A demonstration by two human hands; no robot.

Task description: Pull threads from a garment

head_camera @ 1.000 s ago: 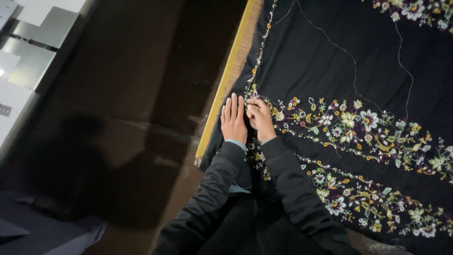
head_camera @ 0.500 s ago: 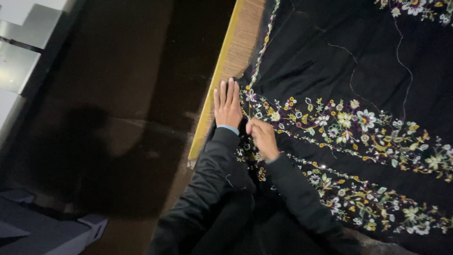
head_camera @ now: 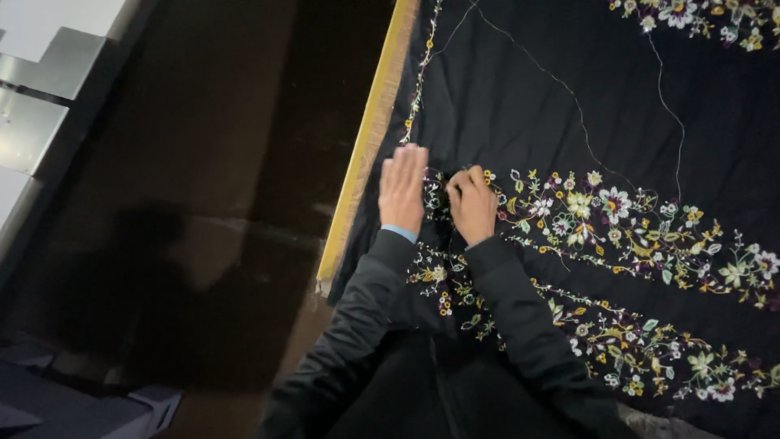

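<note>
- Cloth (head_camera: 569,97), black and embroidered with flowers, is stretched flat from the frame bar (head_camera: 370,138) at 11 o'clock across to 3 o'clock.
- Handling is judged soft, thin and light; the beaded flower work looks fragile and apt to snag, so plain black ground beside the stitching is judged the safest place for a hold.
- Left hand (head_camera: 403,189) is laid flat on the cloth just inside the bar, fingers straight and pressed together, pointing to 12 o'clock.
- Right hand (head_camera: 473,203) lies just beside it, at its 3 o'clock, fingers curled onto the flower band (head_camera: 617,211); whether a needle or thread is pinched cannot be told.
- Loose thread (head_camera: 569,89) trails from 12 o'clock toward the flowers.
- Counted: one cloth, one frame bar, two hands, three flower bands in view, with one more (head_camera: 617,341) at 5 o'clock and another at 1 o'clock.
</note>
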